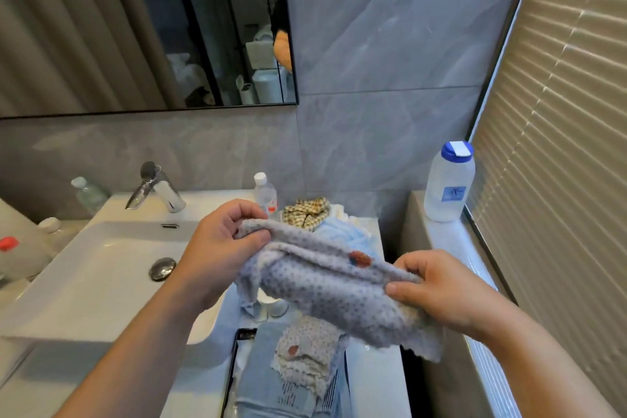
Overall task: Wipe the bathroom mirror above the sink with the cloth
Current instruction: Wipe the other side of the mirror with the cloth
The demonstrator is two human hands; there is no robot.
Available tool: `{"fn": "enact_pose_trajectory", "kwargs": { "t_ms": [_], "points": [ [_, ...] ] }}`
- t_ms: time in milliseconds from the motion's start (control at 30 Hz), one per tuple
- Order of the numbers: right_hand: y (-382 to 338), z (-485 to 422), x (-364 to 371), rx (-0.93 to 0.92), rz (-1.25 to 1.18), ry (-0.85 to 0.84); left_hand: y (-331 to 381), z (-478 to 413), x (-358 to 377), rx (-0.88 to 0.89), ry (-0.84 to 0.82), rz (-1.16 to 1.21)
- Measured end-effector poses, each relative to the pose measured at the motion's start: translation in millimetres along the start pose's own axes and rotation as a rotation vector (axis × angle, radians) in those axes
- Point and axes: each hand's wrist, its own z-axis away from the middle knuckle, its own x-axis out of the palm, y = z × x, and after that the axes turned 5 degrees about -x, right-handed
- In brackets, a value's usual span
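At centre frame, the left hand (222, 241) and right hand (437, 288) each pinched an end of the grey dotted cloth (325, 285), stretching it apparently to fold it before wiping the mirror (101, 27) at upper left.

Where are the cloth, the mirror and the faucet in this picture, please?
cloth (325, 292), head view, the dotted middle fold.
mirror (101, 27), head view, the glass left of centre.
faucet (159, 192), head view, the chrome body.
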Motion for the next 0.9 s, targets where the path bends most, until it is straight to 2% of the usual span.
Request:
{"fn": "enact_pose_trajectory", "kwargs": {
  "t_ms": [100,200,300,433,467,500,567,600,633,667,767,833,900],
  "points": [
    [-10,-3,9,-0.074,0.05,-0.165,6,3,11,-0.01,-0.17,0.042],
    [-25,-8,37,-0.125,-0.187,-0.265,14,5,28,-0.004,-0.29,0.105],
    [-31,-16,59,-0.14,-0.274,-0.135,22,5,32,0.014,-0.38,0.15],
    [-40,-19,53,-0.147,-0.347,-0.001,23,7,13,-0.056,-0.713,0.537],
    [-44,-17,48,-0.145,-0.367,-0.002,20,8,10,-0.091,-0.7,0.616],
    [-47,-16,43,-0.133,-0.393,-0.008,14,7,10,-0.153,-0.596,0.628],
    [-53,-12,35,-0.112,-0.45,-0.041,-7,6,17,-0.337,-0.261,0.488],
    [-55,-10,32,-0.115,-0.476,-0.075,-20,8,24,-0.441,-0.134,0.426],
    [-59,-8,30,-0.115,-0.524,-0.126,-32,12,31,-0.549,-0.073,0.408],
    [-60,-7,29,-0.123,-0.588,-0.182,-44,18,37,-0.651,-0.076,0.415],
    [-67,-4,26,-0.129,-0.863,-0.24,-52,37,46,-0.843,-0.25,0.513],
    [-69,-5,27,-0.171,-0.939,-0.161,-51,42,43,-0.818,-0.336,0.752],
    [-68,-6,30,-0.182,-0.913,-0.057,-45,41,37,-0.712,-0.404,0.928]
  ]
}}
